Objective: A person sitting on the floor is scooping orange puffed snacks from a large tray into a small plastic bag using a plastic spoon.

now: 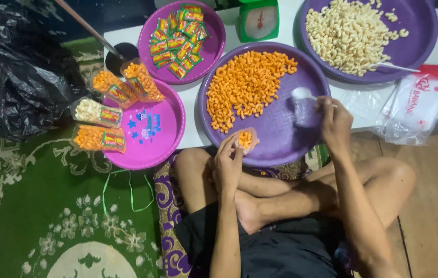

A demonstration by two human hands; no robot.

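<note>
A small clear plastic bag (246,140), glossy and crinkled, is being pinched by the left hand (228,167). A blurred, pale piece, seemingly plastic, is being held by the right hand (336,123). Smooth, slightly shiny plastic is being shown by the purple tray (286,136) and the pink plate (162,139). Shiny foil sachets (178,38) are being reflected on. Matt woven cloth is being presented by the green carpet (49,206), bare wood by the floor (435,206).

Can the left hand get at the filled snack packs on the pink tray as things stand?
Probably not yet: the left hand already holds a small bag of orange snacks. The path to the filled snack packs on the pink tray looks unobstructed, and they lie close on that side.
</note>
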